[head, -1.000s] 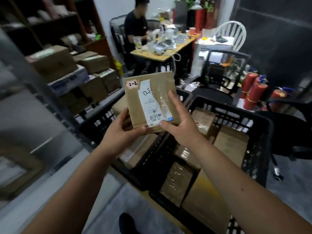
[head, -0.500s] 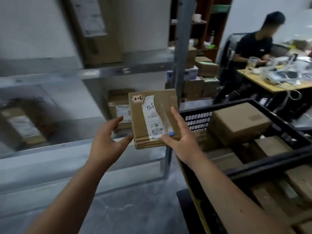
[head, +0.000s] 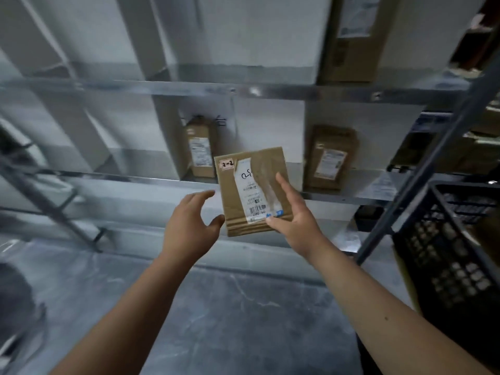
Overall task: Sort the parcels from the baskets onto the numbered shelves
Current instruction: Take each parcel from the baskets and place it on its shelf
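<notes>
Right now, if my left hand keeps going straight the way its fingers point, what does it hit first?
Probably the parcel that your right hand holds: the left hand is open, its fingers aimed up and right at the parcel's left edge. Its thumb already looks close to the lower corner, though depth is unclear.

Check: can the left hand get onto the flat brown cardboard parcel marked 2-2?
Probably yes: the left hand is open right beside the flat brown cardboard parcel, nothing between them; the right hand holds its other edge.
</notes>
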Motion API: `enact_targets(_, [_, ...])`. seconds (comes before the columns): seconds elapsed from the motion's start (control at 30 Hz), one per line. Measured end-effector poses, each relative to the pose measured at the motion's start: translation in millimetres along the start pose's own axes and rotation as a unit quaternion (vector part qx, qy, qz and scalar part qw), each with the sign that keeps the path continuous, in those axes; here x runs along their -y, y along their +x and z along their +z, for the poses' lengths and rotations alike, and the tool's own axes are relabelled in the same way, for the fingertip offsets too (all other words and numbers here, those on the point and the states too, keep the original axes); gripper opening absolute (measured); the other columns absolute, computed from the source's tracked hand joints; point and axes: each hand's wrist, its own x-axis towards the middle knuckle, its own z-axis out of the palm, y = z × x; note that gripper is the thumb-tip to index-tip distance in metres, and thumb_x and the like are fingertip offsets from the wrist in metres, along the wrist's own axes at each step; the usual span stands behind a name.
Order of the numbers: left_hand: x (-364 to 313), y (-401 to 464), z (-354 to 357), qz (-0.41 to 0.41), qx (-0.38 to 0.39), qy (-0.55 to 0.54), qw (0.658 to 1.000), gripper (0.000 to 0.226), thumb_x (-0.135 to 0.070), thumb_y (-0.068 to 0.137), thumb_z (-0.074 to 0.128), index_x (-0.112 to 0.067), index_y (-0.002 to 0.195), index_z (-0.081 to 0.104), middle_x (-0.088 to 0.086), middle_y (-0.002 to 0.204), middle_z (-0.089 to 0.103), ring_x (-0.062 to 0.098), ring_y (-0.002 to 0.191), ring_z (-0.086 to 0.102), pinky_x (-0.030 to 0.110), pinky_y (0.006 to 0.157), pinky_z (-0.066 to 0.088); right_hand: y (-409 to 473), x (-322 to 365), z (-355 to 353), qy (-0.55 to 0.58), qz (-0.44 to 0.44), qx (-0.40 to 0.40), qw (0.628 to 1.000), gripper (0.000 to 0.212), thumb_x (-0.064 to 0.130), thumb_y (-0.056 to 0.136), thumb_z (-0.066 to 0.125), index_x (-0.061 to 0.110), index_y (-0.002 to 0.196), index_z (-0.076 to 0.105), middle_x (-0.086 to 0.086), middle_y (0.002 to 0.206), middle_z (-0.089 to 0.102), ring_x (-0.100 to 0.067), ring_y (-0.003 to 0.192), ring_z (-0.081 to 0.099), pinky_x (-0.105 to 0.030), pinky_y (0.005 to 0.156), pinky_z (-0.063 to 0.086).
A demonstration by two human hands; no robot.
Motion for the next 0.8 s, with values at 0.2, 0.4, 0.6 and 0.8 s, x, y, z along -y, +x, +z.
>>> enact_targets(0.2, [73,-12,-47,-0.069,-0.040,0.031,0.996,0.062,-0.044,0.086,0.081,-0.028,0.142,0.060,-0.004,0.144,0.059,0.019,0.134,0.055,0.041,0.106,0.049,26,7,84,0.018,0.001,0.062,0.998,0.096,0.003,0.091,0.071,0.075,0.142,0.034,0.010,0.159,0.034,-0.020,0.142,0.047,-0.050,0.113,0.049])
enact_targets(0.4, [129,-10,-79,-0.124,-0.069,0.049,0.989,0.059,-0.050,0.087,0.079,-0.027,0.138,0.063,-0.005,0.141,0.062,0.017,0.133,0.056,0.040,0.109,0.048,57,16,149,0.020,-0.008,0.134,0.991,0.097,0.003,0.093,0.071,0.078,0.141,0.032,0.010,0.162,0.031,-0.023,0.141,0.050,-0.049,0.108,0.053])
enact_targets(0.6, [174,13,-94,-0.174,-0.085,0.048,0.980,0.056,-0.053,0.090,0.076,-0.028,0.139,0.062,-0.004,0.143,0.061,0.018,0.134,0.055,0.045,0.109,0.049,97,11,198,0.022,-0.009,0.164,0.986,0.097,0.007,0.094,0.073,0.077,0.144,0.029,0.015,0.163,0.030,-0.016,0.142,0.048,-0.047,0.116,0.047])
enact_targets(0.8, [216,66,-93,-0.212,-0.074,0.043,0.974,0.055,-0.053,0.092,0.074,-0.029,0.140,0.061,-0.003,0.145,0.059,0.021,0.134,0.055,0.046,0.108,0.049,155,3,236,0.028,0.009,0.185,0.982,0.096,0.005,0.096,0.071,0.070,0.151,0.026,0.019,0.161,0.031,-0.006,0.137,0.050,-0.013,0.091,0.054])
